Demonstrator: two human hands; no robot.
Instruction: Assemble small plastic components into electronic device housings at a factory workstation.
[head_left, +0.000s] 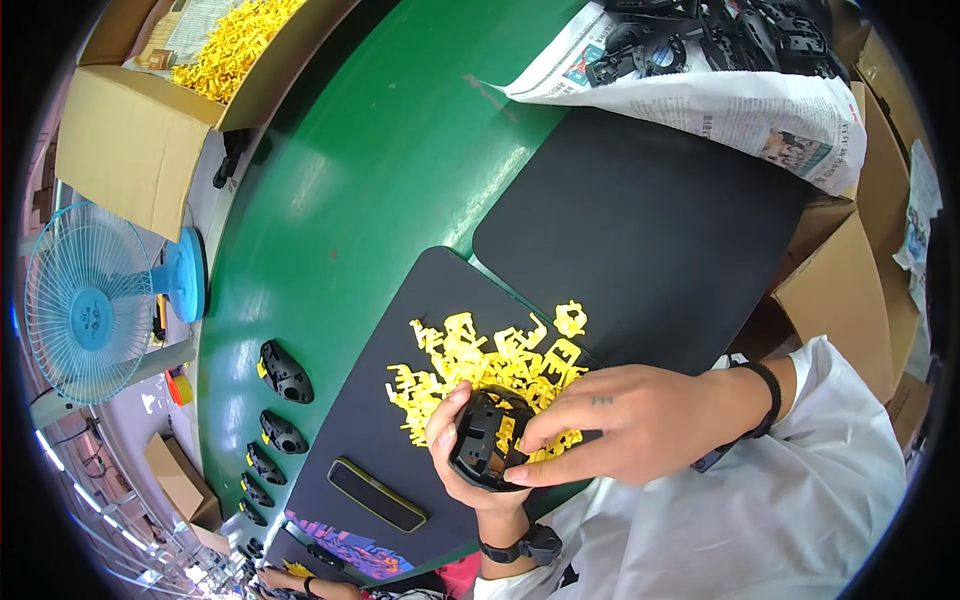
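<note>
My left hand cradles a black computer mouse shell, its hollow inside turned up. A yellow plastic clip shows inside the shell. My right hand reaches across from the right, thumb and forefinger bent against the shell beside that clip. Whether those fingertips also pinch the clip, I cannot tell. Behind both hands lies a loose pile of yellow plastic clips on a dark mat, partly hidden by the shell and my fingers.
A phone lies on the mat at left. Several mouse shells line the green belt. Newspaper holds black parts at far right. At far left stand a blue fan and a carton of yellow clips. Another person's hand shows below.
</note>
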